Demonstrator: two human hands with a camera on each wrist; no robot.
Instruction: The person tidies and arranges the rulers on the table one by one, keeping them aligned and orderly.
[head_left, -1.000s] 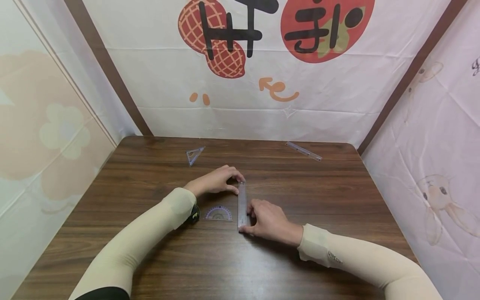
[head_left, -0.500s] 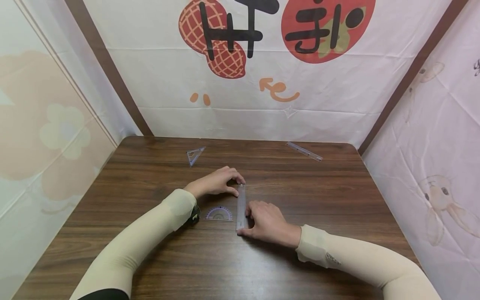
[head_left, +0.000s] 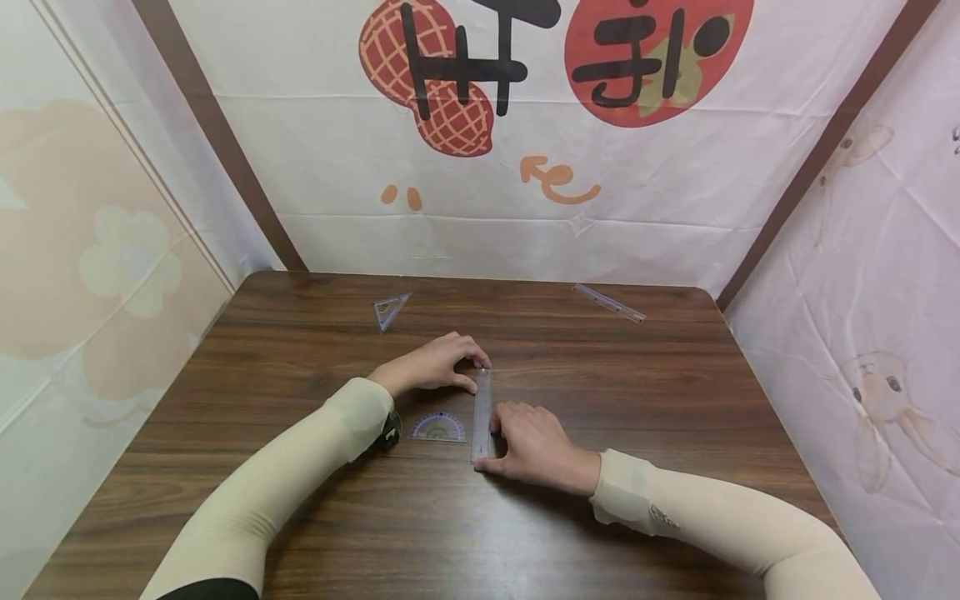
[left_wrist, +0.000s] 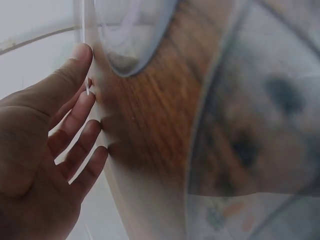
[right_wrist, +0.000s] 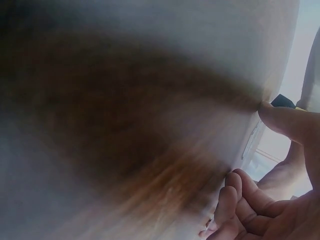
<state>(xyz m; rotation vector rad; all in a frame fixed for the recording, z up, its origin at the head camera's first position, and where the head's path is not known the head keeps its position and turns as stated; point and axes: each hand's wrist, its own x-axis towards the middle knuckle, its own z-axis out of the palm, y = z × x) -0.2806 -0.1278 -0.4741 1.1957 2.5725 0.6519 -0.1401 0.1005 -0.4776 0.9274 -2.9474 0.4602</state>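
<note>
A clear straight ruler [head_left: 482, 415] lies lengthwise on the table, pointing away from me. My left hand [head_left: 438, 362] holds its far end between thumb and index finger; the other fingers [left_wrist: 82, 130] are spread loosely in the left wrist view. At the near end, the thumb [right_wrist: 280, 120] of my right hand [head_left: 538, 446] is on the ruler's corner, and its bent fingers are against the right edge. Just left of the ruler is a clear protractor [head_left: 438, 427] with purple markings, its straight side toward me.
A small clear set square [head_left: 388, 312] lies at the back left of the brown wooden table [head_left: 360, 517]. Another clear ruler [head_left: 609, 303] lies slanted near the back right edge. Printed cloth walls [head_left: 480, 242] stand around the table's back and sides.
The ruler has shifted slightly toward me, its near end also a little left, and my right hand has moved with it. During the last half second both hands have stayed nearly still.
</note>
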